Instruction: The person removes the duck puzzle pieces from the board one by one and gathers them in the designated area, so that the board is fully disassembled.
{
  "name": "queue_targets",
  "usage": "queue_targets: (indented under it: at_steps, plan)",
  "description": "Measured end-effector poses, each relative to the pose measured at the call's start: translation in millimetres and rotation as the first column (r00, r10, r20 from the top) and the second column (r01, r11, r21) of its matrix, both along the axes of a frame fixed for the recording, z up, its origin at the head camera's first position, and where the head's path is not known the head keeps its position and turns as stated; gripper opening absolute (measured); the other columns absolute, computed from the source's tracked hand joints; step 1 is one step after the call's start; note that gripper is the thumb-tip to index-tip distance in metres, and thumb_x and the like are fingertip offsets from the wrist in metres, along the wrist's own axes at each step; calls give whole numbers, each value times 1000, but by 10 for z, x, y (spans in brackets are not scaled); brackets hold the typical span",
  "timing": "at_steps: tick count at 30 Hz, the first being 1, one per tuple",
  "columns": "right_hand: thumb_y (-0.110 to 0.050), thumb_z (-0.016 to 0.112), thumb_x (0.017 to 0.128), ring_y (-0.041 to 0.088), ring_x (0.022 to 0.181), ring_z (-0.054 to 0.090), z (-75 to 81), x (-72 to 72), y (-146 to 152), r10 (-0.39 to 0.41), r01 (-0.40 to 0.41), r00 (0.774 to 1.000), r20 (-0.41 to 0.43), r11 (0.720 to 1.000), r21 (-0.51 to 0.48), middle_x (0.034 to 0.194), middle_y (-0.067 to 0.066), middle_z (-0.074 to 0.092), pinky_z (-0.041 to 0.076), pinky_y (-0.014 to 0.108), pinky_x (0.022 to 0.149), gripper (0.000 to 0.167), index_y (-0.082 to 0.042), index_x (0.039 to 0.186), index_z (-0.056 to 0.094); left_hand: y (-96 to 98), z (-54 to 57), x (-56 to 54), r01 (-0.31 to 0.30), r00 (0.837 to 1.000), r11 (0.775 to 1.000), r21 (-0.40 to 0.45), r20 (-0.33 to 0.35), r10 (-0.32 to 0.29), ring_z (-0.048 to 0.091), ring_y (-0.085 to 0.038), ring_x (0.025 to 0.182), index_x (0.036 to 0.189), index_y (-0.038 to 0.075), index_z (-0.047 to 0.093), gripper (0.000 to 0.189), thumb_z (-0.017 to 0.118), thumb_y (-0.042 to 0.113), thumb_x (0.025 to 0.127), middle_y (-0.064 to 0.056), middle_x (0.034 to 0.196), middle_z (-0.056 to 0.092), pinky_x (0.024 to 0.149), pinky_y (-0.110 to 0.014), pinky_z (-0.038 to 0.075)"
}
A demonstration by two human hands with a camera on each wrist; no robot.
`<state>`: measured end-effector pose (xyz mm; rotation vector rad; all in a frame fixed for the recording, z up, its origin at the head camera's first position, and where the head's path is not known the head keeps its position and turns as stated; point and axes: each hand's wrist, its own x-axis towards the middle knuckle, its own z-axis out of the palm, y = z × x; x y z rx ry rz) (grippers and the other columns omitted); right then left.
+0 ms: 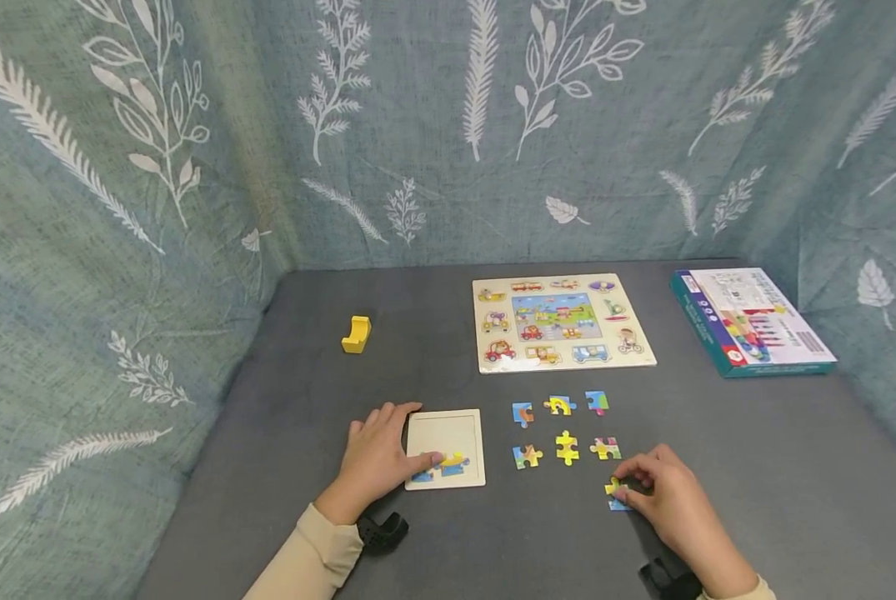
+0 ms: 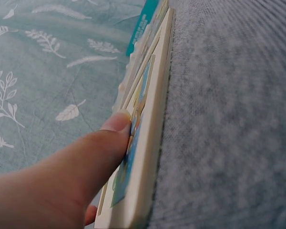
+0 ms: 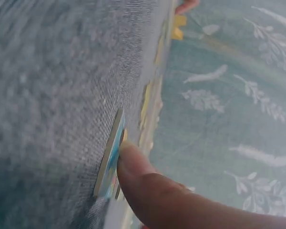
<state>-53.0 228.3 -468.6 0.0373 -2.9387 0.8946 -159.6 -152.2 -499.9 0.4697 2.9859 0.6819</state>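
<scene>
A square wooden puzzle tray (image 1: 443, 425) lies on the dark table, with blue-and-yellow puzzle pieces (image 1: 453, 468) along its lower edge. My left hand (image 1: 376, 458) spans the tray's left side. Its thumb (image 2: 117, 124) presses on the pieces inside, while the forefinger reaches the upper left corner. To the right, my right hand (image 1: 661, 492) pinches a blue-and-yellow jigsaw piece (image 3: 108, 160) at the table surface, thumb and forefinger on it; the fingers partly hide it. Several loose jigsaw pieces (image 1: 567, 448) lie in two rows between the hands.
Behind the loose pieces lies a larger picture board (image 1: 556, 315) with vehicles on it. A boxed set (image 1: 755, 321) stands at the back right. On the left is a curved yellow block (image 1: 356, 334). Leaf-patterned curtain (image 1: 432, 125) hangs along the table's back and sides.
</scene>
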Motion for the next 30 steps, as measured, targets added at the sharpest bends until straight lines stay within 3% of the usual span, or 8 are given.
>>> queue_targets:
  at_steps: [4, 8, 12, 16, 19, 22, 27, 30]
  plan:
    - [-8, 98, 70, 12, 75, 53, 89, -49, -234, 12, -5, 992, -129, 999, 53, 83, -7, 50, 49, 33, 68, 28, -19, 85, 76, -24, 23, -10, 7, 1000, 1000, 6, -11, -7, 55, -26, 100, 145, 9, 59, 86, 87, 58, 80, -7, 112, 60, 81, -46, 34]
    - [-4, 94, 76, 8, 77, 60, 183, -211, -656, 142, -152, 974, -177, 988, -39, 84, -11, 56, 53, 31, 71, 25, -19, 87, 77, -59, 29, -6, 18, 1000, 1000, 10, -15, -18, 56, -28, 102, 145, 10, 59, 86, 87, 58, 80, -7, 113, 60, 81, -46, 34]
    - [-8, 87, 86, 5, 74, 56, 201, -444, -1091, 324, -331, 943, -77, 938, -101, 85, -11, 56, 51, 28, 67, 16, -12, 100, 80, -85, 22, -3, 35, 999, 999, 16, -22, -34, 54, -23, 94, 144, 10, 61, 83, 88, 56, 80, -2, 103, 58, 79, -44, 33]
    - [-14, 82, 93, 7, 68, 48, 131, -667, -1396, 428, -426, 903, 36, 904, -40, 86, -3, 52, 45, 28, 62, 28, -3, 119, 77, -86, 7, -19, 45, 999, 999, 23, -24, -45, 45, -15, 81, 142, 10, 62, 80, 88, 54, 81, 4, 91, 50, 76, -41, 30]
    - [-15, 82, 93, 9, 68, 48, 62, -755, -1520, 449, -451, 892, 63, 891, 43, 91, 3, 53, 46, 27, 62, 35, 0, 124, 75, -81, 3, -33, 47, 999, 998, 36, -16, -47, 42, -13, 78, 142, 10, 63, 78, 88, 53, 82, 5, 89, 48, 76, -40, 29]
    - [-12, 86, 89, 10, 72, 53, 13, -760, -1589, 452, -455, 890, 58, 887, 83, 93, 4, 55, 49, 26, 65, 31, -1, 118, 78, -96, 6, -22, 48, 999, 998, 47, 1, -48, 41, -13, 78, 141, 10, 63, 77, 88, 52, 82, 5, 89, 48, 76, -40, 29]
    - [-10, 89, 85, 9, 75, 58, -11, -725, -1637, 463, -463, 886, 26, 883, 71, 90, 0, 56, 51, 25, 68, 19, -6, 104, 83, -145, 4, 1, 35, 999, 999, 42, 19, -36, 40, -13, 77, 141, 11, 63, 78, 89, 52, 81, 6, 87, 46, 76, -40, 28]
    - [-11, 91, 83, 10, 73, 57, 25, -751, -1618, 462, -461, 887, -3, 884, 75, 90, 0, 54, 52, 26, 67, 17, -7, 97, 81, -131, 18, -30, 40, 999, 998, 52, -4, -39, 40, -13, 77, 142, 10, 63, 77, 89, 52, 81, 6, 88, 47, 75, -40, 28]
